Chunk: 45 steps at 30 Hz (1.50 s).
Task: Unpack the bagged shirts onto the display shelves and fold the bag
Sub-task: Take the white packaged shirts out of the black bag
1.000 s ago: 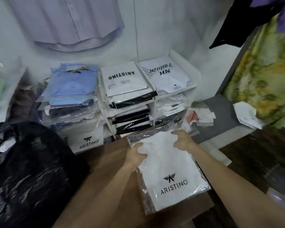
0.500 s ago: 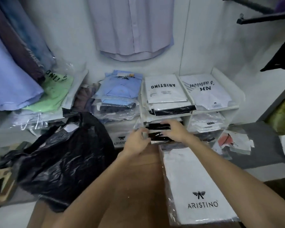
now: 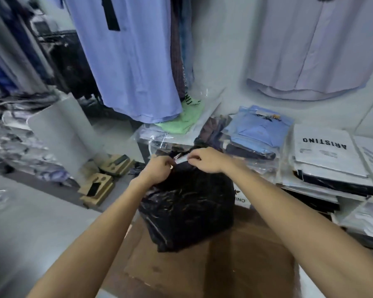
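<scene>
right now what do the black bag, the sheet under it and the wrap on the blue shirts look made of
Black bag: thin glossy plastic film, judging by its crinkles and streaky highlights.
Sheet: matte brown, flat and stiff-looking, probably cardboard.
Wrap: clear shiny plastic, since the blue shirts show through and its edges catch light.

On the right, the top white shirt package (image 3: 323, 147) carries "ARISTINO" in black capitals, upside down from here. Near the black bag (image 3: 187, 209), a white box (image 3: 241, 197) shows "INO", the rest hidden. On the far green packaged shirt (image 3: 191, 110), black letters look like "TIN", partly covered.
</scene>
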Each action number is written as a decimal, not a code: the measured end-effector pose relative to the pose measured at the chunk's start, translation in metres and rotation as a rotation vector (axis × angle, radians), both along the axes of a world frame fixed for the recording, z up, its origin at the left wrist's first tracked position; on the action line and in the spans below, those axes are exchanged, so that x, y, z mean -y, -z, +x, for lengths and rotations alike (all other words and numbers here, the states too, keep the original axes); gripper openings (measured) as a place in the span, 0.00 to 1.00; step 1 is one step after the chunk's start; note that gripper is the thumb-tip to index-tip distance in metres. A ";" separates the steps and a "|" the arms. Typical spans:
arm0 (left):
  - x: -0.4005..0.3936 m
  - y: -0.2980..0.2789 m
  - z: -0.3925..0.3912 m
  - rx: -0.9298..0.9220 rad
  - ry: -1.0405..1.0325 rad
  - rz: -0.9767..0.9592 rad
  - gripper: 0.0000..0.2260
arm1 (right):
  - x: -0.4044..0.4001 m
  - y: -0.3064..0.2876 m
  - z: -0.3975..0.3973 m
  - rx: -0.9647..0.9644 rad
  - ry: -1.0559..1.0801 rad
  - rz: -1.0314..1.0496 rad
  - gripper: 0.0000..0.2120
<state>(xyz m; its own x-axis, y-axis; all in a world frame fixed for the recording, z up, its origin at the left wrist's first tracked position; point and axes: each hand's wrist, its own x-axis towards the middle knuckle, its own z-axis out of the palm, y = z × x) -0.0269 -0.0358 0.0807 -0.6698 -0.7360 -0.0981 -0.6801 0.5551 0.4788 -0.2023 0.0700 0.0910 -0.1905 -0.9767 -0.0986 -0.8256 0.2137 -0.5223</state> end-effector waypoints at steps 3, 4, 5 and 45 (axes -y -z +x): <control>0.003 0.014 0.023 0.053 -0.020 0.088 0.21 | 0.010 0.019 0.001 -0.060 0.085 0.167 0.16; 0.003 0.018 0.026 0.065 -0.030 0.081 0.20 | 0.009 0.026 -0.001 -0.092 0.129 0.192 0.15; 0.004 0.022 0.026 0.068 -0.040 0.060 0.19 | 0.006 0.032 -0.003 -0.125 0.172 0.219 0.14; 0.016 -0.133 0.034 -1.176 -0.210 0.581 0.13 | -0.026 -0.037 -0.027 0.812 0.165 -0.276 0.16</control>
<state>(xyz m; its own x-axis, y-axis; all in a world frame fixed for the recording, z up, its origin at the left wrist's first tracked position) 0.0072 -0.0515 0.2137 -0.4510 -0.8839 0.1241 0.2529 0.0068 0.9675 -0.2294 0.0961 0.1278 -0.3053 -0.9518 -0.0291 -0.1450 0.0767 -0.9865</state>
